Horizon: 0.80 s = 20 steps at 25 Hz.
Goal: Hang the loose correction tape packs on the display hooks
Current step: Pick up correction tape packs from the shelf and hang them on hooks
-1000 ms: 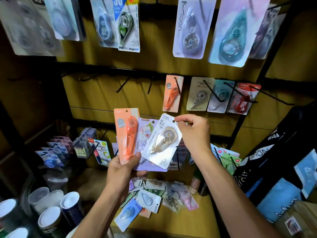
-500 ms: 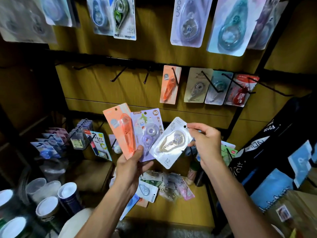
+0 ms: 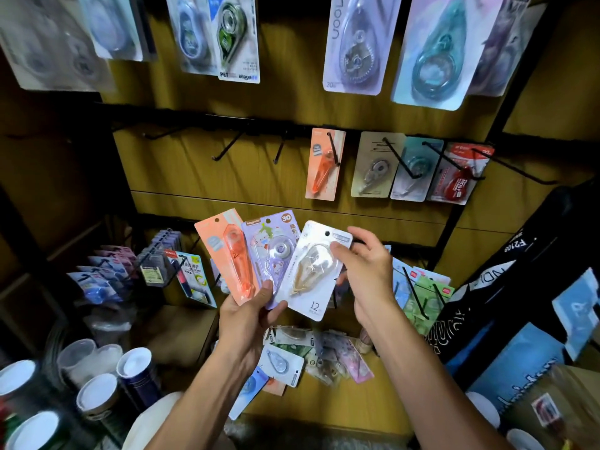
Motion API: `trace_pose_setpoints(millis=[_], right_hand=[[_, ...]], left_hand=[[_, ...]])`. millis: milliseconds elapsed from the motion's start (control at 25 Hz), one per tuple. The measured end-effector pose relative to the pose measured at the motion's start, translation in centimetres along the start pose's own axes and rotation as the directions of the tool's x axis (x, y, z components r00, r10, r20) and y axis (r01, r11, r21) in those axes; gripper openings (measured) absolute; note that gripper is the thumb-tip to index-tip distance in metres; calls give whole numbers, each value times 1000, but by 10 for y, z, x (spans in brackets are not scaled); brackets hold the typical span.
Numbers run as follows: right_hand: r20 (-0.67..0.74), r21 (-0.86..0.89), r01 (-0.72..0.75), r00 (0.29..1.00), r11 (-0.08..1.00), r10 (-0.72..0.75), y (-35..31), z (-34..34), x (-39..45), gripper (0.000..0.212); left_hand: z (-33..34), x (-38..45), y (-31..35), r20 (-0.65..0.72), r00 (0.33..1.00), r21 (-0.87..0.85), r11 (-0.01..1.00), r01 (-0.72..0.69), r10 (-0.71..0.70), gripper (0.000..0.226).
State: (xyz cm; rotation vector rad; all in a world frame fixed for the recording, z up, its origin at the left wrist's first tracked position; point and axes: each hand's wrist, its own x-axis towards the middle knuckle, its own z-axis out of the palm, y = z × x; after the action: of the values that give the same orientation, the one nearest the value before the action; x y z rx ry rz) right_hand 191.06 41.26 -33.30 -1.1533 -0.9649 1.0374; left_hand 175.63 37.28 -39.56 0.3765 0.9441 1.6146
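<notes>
So the backdrop was a yellowish wooden display wall (image 3: 201, 177) with black metal rails and hooks sticking out, kinda cramped stationery-shop corner. Up around 12 o'clock, a row of big carded tape packs hung; at about 1 o'clock a lower rail carried an orange carded pack already hung (image 3: 324, 164) on its hook, with a beige, a teal and a red one to its right. A couple of bare black hooks (image 3: 227, 147) sat at roughly 11 o'clock.

The person's left hand (image 3: 250, 316) was pinching a fan of packs by their bottom edges: a peach-orange carded correction tape pack (image 3: 224, 254) and a lilac cartoon-printed pack (image 3: 272, 251). The right hand (image 3: 367, 274) had its thumb and fingers closed around the right edge of a white card pack with a beige-gold dispenser (image 3: 313, 271), whose lower corner sat against the left hand's fingers. Whether the left hand also held it, can't tell.

More loose packs (image 3: 311, 358) lay heaped on the shelf at 6 o'clock.

Looked like the sorting/picking step, nothing hung from this bunch yet. Next move probably needs the white pack pulled free, lifted, and its punched hole lined up onto a hook tip.
</notes>
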Motion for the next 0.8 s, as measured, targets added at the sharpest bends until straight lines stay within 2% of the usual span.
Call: trace_pose_setpoints(millis=[240, 360, 440, 640, 800], right_hand=[[110, -8, -74, 991, 997, 74, 26, 13, -18, 25], [253, -169, 12, 967, 985, 32, 32, 21, -20, 40], [280, -212, 72, 960, 975, -10, 33, 28, -23, 42], [254, -35, 223, 945, 974, -207, 11, 36, -13, 18], [213, -15, 306, 931, 952, -296, -14, 46, 2, 4]], left_hand=[[-1, 5, 6, -65, 996, -10, 998, -58, 57, 15], [-5, 9, 7, -86, 992, 14, 996, -90, 90, 15], [-9, 12, 7, -98, 991, 14, 996, -88, 89, 16], [-19, 25, 16, -100, 989, 5, 994, -111, 111, 22], [-24, 33, 26, -91, 984, 66, 986, -151, 156, 14]])
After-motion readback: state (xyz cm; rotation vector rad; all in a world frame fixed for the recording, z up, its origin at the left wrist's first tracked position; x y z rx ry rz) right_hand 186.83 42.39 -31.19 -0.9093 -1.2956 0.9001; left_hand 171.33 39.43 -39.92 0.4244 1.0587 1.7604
